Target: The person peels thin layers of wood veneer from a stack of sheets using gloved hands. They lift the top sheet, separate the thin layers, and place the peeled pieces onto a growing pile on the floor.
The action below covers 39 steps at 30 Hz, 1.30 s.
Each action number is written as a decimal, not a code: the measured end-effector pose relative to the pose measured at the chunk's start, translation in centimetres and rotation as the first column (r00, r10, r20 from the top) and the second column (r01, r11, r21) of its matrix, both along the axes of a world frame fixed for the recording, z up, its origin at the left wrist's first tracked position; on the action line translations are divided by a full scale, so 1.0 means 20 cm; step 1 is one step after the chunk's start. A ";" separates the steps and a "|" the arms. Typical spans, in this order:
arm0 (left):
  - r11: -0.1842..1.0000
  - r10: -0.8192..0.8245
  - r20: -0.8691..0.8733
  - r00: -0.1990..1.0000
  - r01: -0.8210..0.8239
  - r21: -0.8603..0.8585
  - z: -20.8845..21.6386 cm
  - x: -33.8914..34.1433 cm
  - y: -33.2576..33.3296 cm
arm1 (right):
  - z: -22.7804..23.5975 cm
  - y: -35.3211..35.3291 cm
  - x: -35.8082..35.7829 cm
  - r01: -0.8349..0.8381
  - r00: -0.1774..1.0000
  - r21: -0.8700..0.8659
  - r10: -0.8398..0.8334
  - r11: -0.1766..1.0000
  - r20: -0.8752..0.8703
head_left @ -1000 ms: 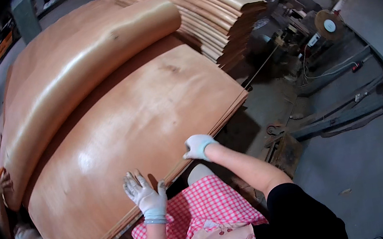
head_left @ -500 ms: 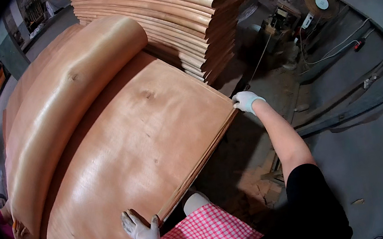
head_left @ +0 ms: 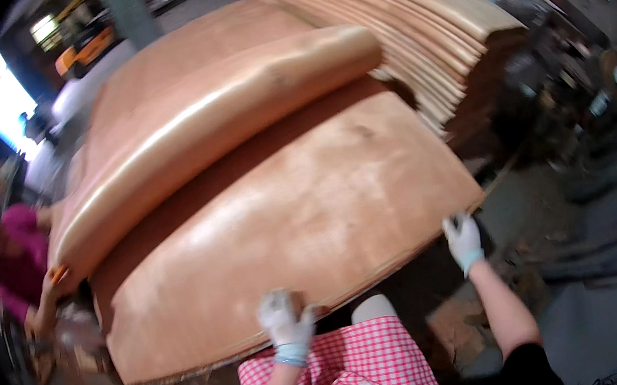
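No packages, labels or signs could be made out; the frame was blurred, and the only bright patches were a window at the far left and a ceiling light at the far right.

A large reddish-brown veneer sheet lay flat on top of a low pile, its near edge curving from lower left to the right corner. The left hand, in a white glove with a blue cuff, sat on that near edge close to the middle, fingers curled over the sheet's rim so that it appeared to pinch the edge, though the blur kept the exact hold unclear. The right hand, gloved the same way, was at the near edge just short of the sheet's right corner, fingers pointing up against the rim; whether it clasped the sheet or only pressed against it could not be told.

Farther back, a second sheet bowed upward in a long hump across the pile. At the far right stood a tall stack of pale veneer, its layered edges facing the grey floor, where open room lay to the right of the pile. At the left edge another person in a magenta top held the bowed sheet's left end. A red-and-white checked apron showed at the near edge.
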<state>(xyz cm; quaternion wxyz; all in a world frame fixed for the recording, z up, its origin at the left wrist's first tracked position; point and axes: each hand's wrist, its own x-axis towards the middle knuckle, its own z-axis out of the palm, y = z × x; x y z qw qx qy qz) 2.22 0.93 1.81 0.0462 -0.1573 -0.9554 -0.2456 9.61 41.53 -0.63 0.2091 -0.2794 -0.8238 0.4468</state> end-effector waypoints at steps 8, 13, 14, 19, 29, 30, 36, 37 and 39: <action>0.774 -0.241 -0.089 0.967 0.247 0.583 0.26 0.33 -0.05 | 0.44 -1.38 0.18 -0.690 0.724 -0.344 0.619 0.637 -0.304; 0.514 -0.183 0.183 0.966 -0.065 0.855 0.17 0.44 -0.27 | 0.44 -1.61 0.19 -0.648 0.728 -0.627 0.594 0.433 -0.341; 0.508 -0.175 0.235 0.956 -0.117 0.854 0.15 0.46 -0.31 | 0.44 -1.65 0.18 -0.646 0.736 -0.631 0.570 0.430 -0.366; 0.225 -0.225 0.505 0.833 -0.460 0.859 0.08 0.52 -0.49 | 0.49 -1.71 0.11 -0.711 0.552 -0.522 0.834 0.471 0.000; -0.014 -0.007 0.624 0.781 -0.624 0.781 -0.12 0.47 -0.70 | 0.49 -1.70 0.00 -0.719 0.573 -0.275 0.768 0.639 0.285; -0.078 -0.088 0.626 0.775 -0.632 0.771 -0.10 0.48 -0.71 | 0.49 -1.71 -0.02 -0.609 0.624 -0.436 0.740 0.662 0.253; -0.027 -0.458 0.522 0.720 -0.598 0.801 -0.08 0.54 -0.56 | 0.40 -1.67 -0.02 -0.373 0.716 -0.705 0.670 0.603 0.194; 0.030 -0.450 0.601 0.661 -0.661 0.749 -0.06 0.54 -0.51 | 0.39 -1.65 -0.01 -0.383 0.727 -0.724 0.671 0.574 0.148; 0.121 -0.416 0.629 0.657 -0.645 0.754 0.00 0.53 -0.46 | 0.38 -1.64 -0.01 -0.332 0.779 -0.806 0.624 0.490 0.058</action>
